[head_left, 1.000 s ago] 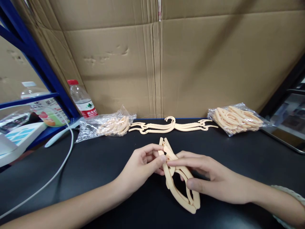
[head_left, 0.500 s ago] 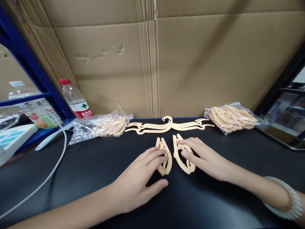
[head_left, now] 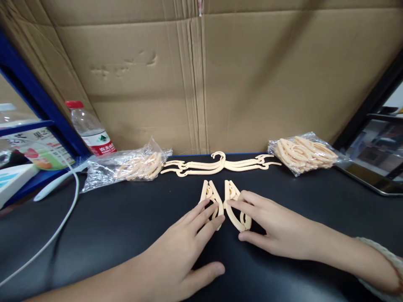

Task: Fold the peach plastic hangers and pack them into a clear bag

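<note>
A person's left hand [head_left: 182, 245] rested with fingers spread on one folded hanger [head_left: 216, 193], thumb clear of it, while the right hand [head_left: 277, 224] lay loosely over a second folded hanger [head_left: 232, 218], just beside the first at mid-bench [head_left: 126, 218]. The hands were apart, neither clamped. Along the far edge, opened hangers [head_left: 204, 171] lay between the left bag [head_left: 138, 165] and the right bag [head_left: 305, 155]. Work appeared partway: some hangers were spread and laid out, the folded pair was down but unopened, and more pieces sat bagged.
</note>
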A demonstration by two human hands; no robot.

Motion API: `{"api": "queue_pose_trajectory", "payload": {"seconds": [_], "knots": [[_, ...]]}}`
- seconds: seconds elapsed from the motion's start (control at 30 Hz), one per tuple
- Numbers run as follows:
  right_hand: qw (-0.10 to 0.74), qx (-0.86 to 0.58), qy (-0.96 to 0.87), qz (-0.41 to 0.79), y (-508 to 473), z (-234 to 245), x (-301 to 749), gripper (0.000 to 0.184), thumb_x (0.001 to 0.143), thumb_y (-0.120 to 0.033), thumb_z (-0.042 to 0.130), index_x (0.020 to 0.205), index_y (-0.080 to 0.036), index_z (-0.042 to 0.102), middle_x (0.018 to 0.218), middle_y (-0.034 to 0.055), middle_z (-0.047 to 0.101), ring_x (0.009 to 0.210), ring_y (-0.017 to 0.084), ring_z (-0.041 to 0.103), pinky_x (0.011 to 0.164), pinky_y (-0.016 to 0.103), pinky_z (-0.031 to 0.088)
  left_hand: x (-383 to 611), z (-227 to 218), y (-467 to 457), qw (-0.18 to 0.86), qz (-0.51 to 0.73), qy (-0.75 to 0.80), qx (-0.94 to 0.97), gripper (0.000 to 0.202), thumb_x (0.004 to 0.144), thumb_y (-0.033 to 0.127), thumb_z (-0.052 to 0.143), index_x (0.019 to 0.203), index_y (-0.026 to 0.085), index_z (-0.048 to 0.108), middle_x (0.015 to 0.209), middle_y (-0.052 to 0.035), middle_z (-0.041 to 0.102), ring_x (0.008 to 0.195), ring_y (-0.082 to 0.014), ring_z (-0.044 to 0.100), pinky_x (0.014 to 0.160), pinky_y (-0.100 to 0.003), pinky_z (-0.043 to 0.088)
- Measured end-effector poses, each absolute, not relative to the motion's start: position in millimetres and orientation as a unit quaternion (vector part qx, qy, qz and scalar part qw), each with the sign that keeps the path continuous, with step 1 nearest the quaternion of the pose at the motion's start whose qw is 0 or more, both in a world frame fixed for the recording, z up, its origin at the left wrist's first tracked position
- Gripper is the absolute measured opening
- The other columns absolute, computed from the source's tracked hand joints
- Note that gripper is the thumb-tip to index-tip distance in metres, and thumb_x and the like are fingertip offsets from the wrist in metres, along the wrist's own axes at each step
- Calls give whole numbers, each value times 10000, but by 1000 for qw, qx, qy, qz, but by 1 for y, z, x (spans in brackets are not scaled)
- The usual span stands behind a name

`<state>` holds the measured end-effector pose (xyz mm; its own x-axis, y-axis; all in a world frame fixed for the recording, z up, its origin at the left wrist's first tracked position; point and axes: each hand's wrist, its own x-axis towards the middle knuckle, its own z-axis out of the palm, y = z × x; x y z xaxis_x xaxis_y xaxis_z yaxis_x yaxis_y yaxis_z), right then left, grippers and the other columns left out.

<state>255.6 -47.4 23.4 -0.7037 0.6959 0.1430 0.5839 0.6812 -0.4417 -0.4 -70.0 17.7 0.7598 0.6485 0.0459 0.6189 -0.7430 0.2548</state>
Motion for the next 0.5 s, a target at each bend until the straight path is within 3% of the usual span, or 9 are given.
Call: {"api": "queue_pose_trajectory", "payload": {"seconds": [0.2,0.37,0.5], "knots": [[173,-346,-907,169,-36,14,255,376,888,-251,584,1253,-184,524,1058,78,526,987,218,519,887,363,464,-3,16,-56,142,91,336,927,653,888,452,543,1461,217,335,1548,-102,269,1427,-336,186,1111,-529,321],[183,-344,-906,166,-33,13,254,469,885,-248,590,1336,-206,472,1038,68,525,982,215,524,892,363,466,-4,15,-51,150,104,331,926,632,886,443,555,1447,224,362,1541,-106,291,1420,-340,216,1110,-531,321],[210,-349,-901,149,-30,14,257,605,896,-310,572,1437,-181,336,1068,92,524,963,222,535,871,379,484,-4,19,-47,139,134,324,926,587,906,401,536,1439,229,360,1514,-104,348,1400,-293,296,1114,-469,344]]}}
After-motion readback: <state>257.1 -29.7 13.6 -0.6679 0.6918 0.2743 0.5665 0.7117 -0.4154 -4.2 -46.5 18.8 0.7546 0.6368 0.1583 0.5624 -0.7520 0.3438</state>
